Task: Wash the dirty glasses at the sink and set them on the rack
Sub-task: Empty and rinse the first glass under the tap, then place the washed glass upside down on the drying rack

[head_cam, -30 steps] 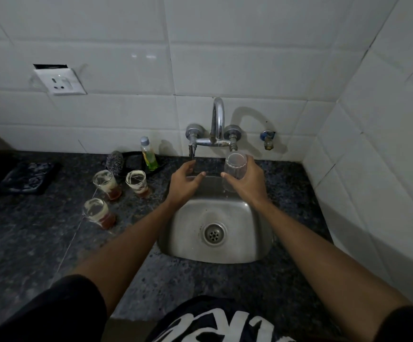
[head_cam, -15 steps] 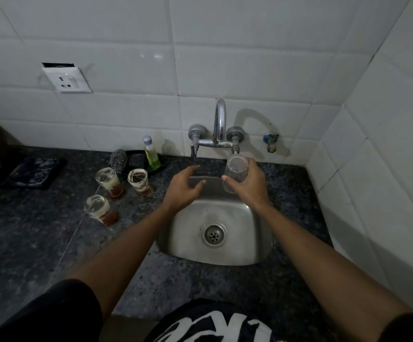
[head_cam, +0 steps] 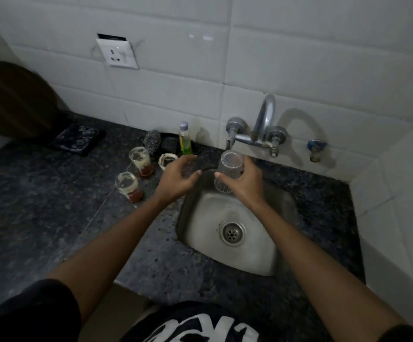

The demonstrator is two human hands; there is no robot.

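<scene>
Right hand (head_cam: 246, 185) grips my clear ribbed glass tumbler (head_cam: 228, 171) over the steel sink's (head_cam: 262, 253) far edge, left hand (head_cam: 177, 178) open beside it.

The glass (head_cam: 228, 174) I hold in my right hand (head_cam: 246, 185) is clear and ribbed. Below it the sink (head_cam: 254, 253) is brushed steel, dull grey. The tap (head_cam: 262, 129) is shinier metal. The countertop (head_cam: 40, 206) is dark speckled stone, polished; the wall tiles (head_cam: 299, 58) are glossy white.
</scene>
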